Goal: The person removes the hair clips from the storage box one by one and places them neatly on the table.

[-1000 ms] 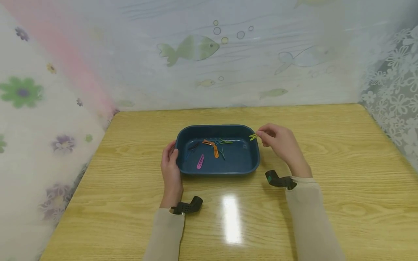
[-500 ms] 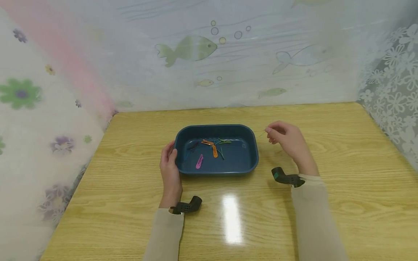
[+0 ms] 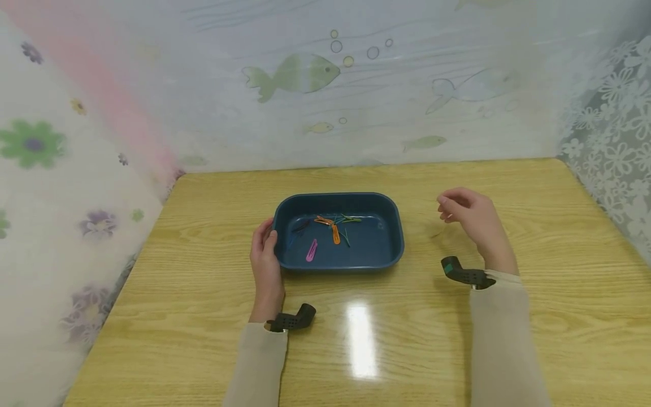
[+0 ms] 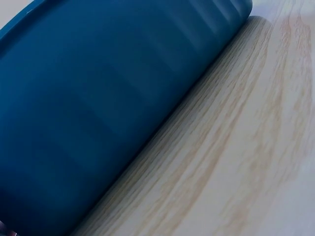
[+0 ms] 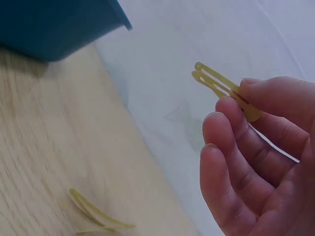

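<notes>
A dark blue rectangular tub (image 3: 366, 267) stands on the table, its left end held by my left hand (image 3: 265, 261) with the thumb at the rim. In the left wrist view, the tub's outer wall (image 4: 98, 98) hides nearly all of that hand. My right hand (image 3: 473, 217) is raised right of the tub. Between thumb and index finger it pinches a yellow snap hair clip (image 5: 221, 83), plain only in the right wrist view. Another yellow hair clip (image 5: 101, 215) appears below it, on or just above the table; I cannot tell which.
Inside the tub lie a pink hair clip (image 3: 311, 250), an orange hair clip (image 3: 336, 234), a green hair clip (image 3: 351, 219) and several others, some dark. The wooden table (image 3: 203, 237) backs onto a curtain (image 3: 386, 113) printed with fish.
My right hand has moved right, away from the tub's right rim, with the yellow hair clip. A second yellow clip now shows below this hand. The left hand and tub have stayed put.
</notes>
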A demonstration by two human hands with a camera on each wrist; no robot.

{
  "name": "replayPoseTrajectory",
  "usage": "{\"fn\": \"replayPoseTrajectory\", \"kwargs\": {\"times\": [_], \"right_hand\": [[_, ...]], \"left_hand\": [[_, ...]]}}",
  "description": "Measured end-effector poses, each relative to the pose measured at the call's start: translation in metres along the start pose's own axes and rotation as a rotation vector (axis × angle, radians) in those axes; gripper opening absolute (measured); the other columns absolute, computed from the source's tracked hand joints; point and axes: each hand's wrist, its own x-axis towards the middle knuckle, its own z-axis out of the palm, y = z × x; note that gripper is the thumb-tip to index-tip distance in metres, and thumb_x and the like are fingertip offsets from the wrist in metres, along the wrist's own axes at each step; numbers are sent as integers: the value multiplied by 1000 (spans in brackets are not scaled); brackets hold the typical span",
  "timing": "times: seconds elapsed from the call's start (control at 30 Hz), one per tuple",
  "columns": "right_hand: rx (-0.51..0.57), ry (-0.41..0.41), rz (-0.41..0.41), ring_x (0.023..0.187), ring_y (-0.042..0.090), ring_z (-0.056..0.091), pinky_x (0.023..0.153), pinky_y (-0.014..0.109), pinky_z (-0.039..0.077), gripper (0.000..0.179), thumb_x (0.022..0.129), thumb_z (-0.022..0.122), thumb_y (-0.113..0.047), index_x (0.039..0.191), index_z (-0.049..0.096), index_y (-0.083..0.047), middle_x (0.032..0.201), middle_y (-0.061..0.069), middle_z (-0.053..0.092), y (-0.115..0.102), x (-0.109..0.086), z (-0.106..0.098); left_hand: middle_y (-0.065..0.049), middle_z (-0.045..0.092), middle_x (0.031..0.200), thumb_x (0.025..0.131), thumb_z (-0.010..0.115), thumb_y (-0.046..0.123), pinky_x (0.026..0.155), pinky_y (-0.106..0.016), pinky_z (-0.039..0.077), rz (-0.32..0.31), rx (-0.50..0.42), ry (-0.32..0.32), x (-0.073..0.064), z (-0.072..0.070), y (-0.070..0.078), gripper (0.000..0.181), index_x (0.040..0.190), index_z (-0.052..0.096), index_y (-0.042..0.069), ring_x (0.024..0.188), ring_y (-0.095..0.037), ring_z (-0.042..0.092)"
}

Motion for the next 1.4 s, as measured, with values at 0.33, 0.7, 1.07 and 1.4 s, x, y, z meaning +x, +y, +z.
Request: {"fn": "replayPoseTrajectory", "kwargs": {"times": [0.33, 0.7, 1.07, 1.4], "right_hand": [[-12, 6, 60, 81, 20, 57, 73, 28, 49, 45, 86, 53, -42, 111, 55, -4, 96, 14, 58, 14, 0, -6], [-69, -57, 180, 85, 23, 53, 73, 31, 46, 51, 86, 51, -48, 114, 54, -6, 104, 14, 56, 33, 2, -5], [-122, -88, 228, 75, 21, 48, 61, 28, 41, 50, 87, 49, -46, 116, 54, -6, 91, 12, 54, 38, 2, -6], [-198, -119, 233, 87, 25, 46, 75, 33, 35, 53, 89, 45, -47, 118, 53, -3, 98, 15, 54, 41, 1, -7]], "left_hand": [[6, 48, 123, 94, 44, 25, 100, -28, 27, -6, 22, 9, 0, 0, 0, 29, 122, 49, 17, 117, -5, 39], [5, 48, 123, 94, 44, 24, 100, -29, 27, -6, 14, 12, -1, 1, 1, 29, 122, 50, 16, 117, -6, 40], [6, 48, 123, 94, 44, 24, 100, -28, 27, -3, 13, 11, 0, 1, 2, 29, 122, 49, 17, 117, -5, 40], [6, 48, 123, 95, 43, 24, 100, -27, 27, -4, 23, 12, 0, 1, 1, 29, 122, 49, 17, 117, -5, 40]]}}
